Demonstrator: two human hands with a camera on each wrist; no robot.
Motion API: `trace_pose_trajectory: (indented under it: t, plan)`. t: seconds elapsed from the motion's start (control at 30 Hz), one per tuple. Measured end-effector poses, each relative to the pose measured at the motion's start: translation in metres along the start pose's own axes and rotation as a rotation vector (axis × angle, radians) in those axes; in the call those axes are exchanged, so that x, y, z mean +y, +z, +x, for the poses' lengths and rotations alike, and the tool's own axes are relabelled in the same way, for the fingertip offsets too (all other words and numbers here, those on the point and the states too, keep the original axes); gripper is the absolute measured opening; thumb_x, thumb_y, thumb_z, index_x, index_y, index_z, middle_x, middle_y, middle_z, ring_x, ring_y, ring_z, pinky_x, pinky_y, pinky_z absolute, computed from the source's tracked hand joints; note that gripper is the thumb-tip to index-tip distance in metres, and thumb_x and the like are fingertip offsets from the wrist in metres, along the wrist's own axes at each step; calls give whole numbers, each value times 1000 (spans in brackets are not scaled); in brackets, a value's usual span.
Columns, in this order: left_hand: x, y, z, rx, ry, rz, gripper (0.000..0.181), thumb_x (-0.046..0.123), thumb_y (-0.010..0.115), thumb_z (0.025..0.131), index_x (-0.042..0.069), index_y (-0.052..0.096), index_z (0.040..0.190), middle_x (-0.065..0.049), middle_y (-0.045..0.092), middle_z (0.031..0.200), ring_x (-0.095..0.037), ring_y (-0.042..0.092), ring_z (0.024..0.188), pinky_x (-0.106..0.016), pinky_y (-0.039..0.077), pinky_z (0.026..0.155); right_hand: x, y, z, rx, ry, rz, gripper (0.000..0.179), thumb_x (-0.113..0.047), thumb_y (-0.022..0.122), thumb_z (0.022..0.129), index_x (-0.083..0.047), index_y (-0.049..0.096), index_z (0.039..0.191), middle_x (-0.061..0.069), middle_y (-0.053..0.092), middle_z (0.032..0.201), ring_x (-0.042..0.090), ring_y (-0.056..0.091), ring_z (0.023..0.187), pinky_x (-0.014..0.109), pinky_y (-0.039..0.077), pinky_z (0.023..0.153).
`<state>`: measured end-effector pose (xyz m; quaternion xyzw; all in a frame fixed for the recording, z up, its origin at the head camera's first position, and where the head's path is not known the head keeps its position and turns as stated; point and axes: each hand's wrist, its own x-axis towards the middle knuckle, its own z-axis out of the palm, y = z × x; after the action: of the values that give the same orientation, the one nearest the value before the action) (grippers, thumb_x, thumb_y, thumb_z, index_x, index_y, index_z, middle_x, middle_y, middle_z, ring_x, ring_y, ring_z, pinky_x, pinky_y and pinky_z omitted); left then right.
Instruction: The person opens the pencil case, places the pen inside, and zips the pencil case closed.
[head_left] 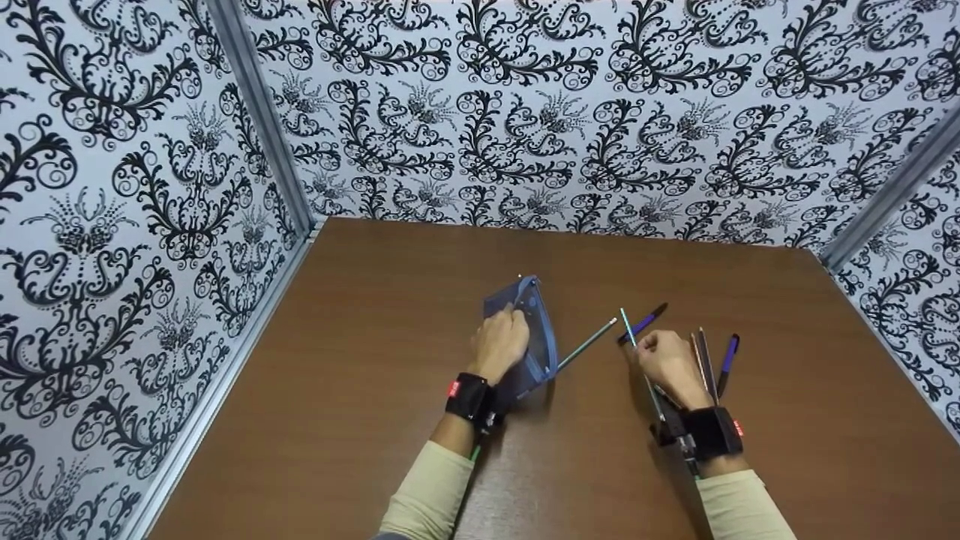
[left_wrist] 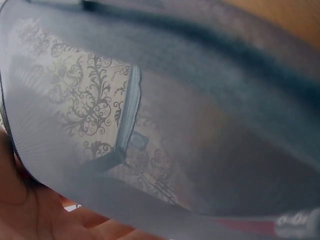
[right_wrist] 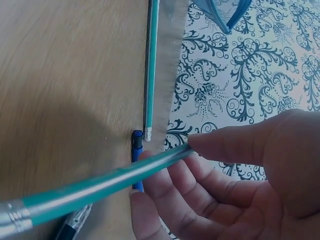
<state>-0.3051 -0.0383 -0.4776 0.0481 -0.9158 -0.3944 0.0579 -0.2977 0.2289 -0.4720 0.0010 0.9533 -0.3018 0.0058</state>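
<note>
My left hand [head_left: 501, 343] grips a blue see-through zip pouch [head_left: 551, 341], holding it tilted over the table. In the left wrist view the pouch [left_wrist: 165, 185] fills most of the picture, with part of the hand under its edge. My right hand [head_left: 667, 366] pinches a green pencil [right_wrist: 100, 190] between thumb and fingers; its metal eraser band faces the wrist camera. Another green pencil [head_left: 589, 343] lies on the table, its near end hidden by the pouch. A blue pen [head_left: 646, 321] with dark ends lies just beyond my right hand.
Right of my right hand lie a second blue pen [head_left: 727, 364] and a few slim pencils [head_left: 703, 356], partly covered by the hand and wrist. The brown table [head_left: 360, 360] is enclosed by patterned walls [head_left: 525, 112] at the back and sides.
</note>
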Motion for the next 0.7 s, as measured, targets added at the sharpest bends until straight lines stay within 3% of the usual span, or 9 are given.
trace_pose_trajectory:
  t: [0.3,0.7]
  plan:
    - [2,-2,-2,-10,-8,19,54,34,27,102,11,57,140,-9,62,137,-38,60,120,-54,47,98,-4,-2,-2,61,-21,51,17,-7,55,89,5,67,92,12,68,82,21,60,69,29,46,61]
    - [2,-2,-3,-14,-13,12,54,34,27,102,11,55,142,-12,61,137,-38,60,120,-55,47,98,-13,-2,0,69,13,136,17,-14,60,93,1,67,99,10,70,84,13,61,64,27,48,57]
